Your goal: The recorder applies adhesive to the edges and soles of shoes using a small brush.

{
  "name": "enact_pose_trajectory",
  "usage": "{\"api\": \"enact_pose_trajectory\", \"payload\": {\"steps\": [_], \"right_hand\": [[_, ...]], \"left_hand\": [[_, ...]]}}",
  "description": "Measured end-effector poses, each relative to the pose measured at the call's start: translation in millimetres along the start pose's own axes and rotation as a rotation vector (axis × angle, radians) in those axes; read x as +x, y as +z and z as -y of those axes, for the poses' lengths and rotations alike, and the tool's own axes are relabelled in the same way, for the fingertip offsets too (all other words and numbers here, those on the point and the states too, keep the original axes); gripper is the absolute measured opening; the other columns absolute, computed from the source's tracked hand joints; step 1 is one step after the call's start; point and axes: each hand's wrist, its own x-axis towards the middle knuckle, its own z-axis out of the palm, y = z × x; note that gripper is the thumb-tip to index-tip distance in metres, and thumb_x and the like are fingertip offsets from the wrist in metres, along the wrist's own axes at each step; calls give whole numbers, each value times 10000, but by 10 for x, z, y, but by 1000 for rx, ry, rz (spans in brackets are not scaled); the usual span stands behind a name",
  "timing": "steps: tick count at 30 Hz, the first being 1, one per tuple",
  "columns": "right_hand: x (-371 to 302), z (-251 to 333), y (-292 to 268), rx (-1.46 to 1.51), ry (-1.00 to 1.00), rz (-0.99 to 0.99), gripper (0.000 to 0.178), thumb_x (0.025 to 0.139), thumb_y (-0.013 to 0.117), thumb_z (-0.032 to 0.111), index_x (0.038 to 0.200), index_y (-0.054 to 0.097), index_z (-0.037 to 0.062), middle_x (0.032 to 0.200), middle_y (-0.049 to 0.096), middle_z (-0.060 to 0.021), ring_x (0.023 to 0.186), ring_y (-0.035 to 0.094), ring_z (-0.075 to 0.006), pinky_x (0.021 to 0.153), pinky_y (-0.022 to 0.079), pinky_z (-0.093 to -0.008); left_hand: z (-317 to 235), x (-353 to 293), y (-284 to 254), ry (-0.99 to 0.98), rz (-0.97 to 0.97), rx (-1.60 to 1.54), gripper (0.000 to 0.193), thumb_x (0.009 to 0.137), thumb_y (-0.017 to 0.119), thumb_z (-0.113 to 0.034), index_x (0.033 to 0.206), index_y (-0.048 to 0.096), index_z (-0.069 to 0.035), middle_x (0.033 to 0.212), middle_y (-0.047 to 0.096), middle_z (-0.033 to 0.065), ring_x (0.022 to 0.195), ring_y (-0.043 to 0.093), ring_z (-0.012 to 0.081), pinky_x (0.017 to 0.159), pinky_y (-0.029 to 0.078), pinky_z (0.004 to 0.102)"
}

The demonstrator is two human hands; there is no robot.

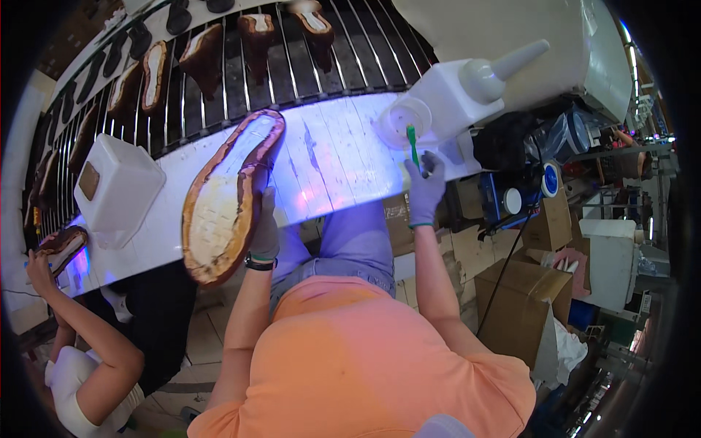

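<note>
A brown shoe upper [217,208], its pale sole side turned up, is gripped by my gloved left hand [266,228] at its right side. Most of that hand's fingers are hidden behind the shoe. Over the table's right part, my gloved right hand [426,188] pinches a green-handled brush [412,143]. The brush's far end reaches into a translucent plastic cup [384,130], where its tip cannot be made out. Right behind the cup stands a white squarish bottle [456,98] with a long spout.
Beyond the white table [332,164], a rack of metal bars [281,73] carries several brown shoe uppers [154,76]. A white plastic container [120,186] stands at left. A co-worker's hand [40,271] holds another shoe at far left. Cardboard boxes [511,299] stand at right.
</note>
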Motion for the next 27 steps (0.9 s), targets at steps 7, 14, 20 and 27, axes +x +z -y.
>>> {"api": "enact_pose_trajectory", "payload": {"steps": [7, 14, 20, 27], "right_hand": [[163, 17, -143, 196, -6, 96, 208, 811, 732, 36, 1000, 676, -28, 832, 613, 11, 705, 491, -73, 653, 441, -246], [616, 442, -375, -542, -309, 353, 253, 779, 731, 185, 960, 709, 8, 818, 697, -174, 720, 665, -265, 687, 499, -373], [723, 577, -263, -786, -360, 399, 226, 769, 728, 179, 942, 714, 35, 816, 691, -187, 758, 675, -331, 711, 508, -409], [903, 509, -418, -285, 51, 668, 228, 823, 721, 198, 938, 736, 2, 732, 707, -56, 575, 603, -105, 513, 445, -267]], "left_hand": [[327, -305, -104, 259, 144, 525, 599, 968, 611, -317, 1433, 400, -4, 1422, 482, 99, 1265, 453, 239, 1102, 319, 343], [-322, -340, -117, -753, 323, -1591, 565, 1023, 441, -366, 1462, 348, -23, 1467, 436, 125, 1321, 435, 259, 1151, 268, 451], [-561, -231, -69, -633, 503, -1868, 554, 1048, 371, -352, 1479, 312, -9, 1484, 413, 163, 1348, 422, 285, 1178, 243, 449], [-558, -242, -87, -773, 366, -1781, 651, 993, 421, -506, 1454, 361, -51, 1446, 444, 166, 1288, 481, 316, 1139, 286, 539]]}}
